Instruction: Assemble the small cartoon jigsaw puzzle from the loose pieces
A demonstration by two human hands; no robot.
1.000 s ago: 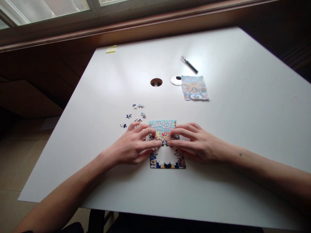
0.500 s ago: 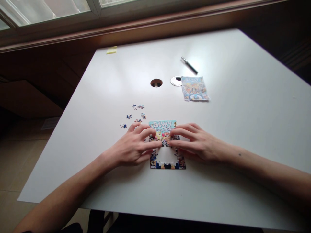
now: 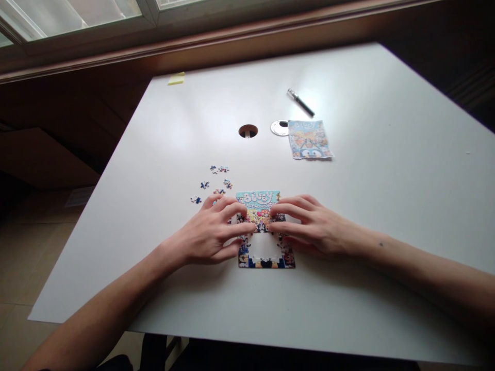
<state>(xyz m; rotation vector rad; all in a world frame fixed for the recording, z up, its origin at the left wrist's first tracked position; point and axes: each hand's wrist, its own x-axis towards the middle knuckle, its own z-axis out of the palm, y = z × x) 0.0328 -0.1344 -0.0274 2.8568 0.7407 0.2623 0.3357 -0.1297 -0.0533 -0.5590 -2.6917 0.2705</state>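
Note:
In front of me on the white table lies a small jigsaw puzzle (image 3: 258, 199) with "Bluey" lettering along its top. A white gap shows in its lower middle, framed by joined pieces. My left hand (image 3: 216, 229) rests on the puzzle's left side, fingers spread, with fingertips at the upper edge of the gap. From the right, my right hand (image 3: 305, 224) touches the opposite side, its fingers also apart. Both index fingertips are close together near the middle. Several loose puzzle pieces (image 3: 204, 185) lie up and left of my left hand, some partly hidden by it.
Beyond the puzzle lies a printed picture sheet (image 3: 310, 140), overlapping a round cable-hole cover (image 3: 278, 128). A round hole (image 3: 248, 131) opens in the table (image 3: 174, 134). A dark pen (image 3: 300, 102) lies farther back, and a yellow sticky note (image 3: 176, 78) sits at the far left edge.
Both hands stay almost in place on the puzzle, with only tiny finger shifts. The whole view has moved slightly.

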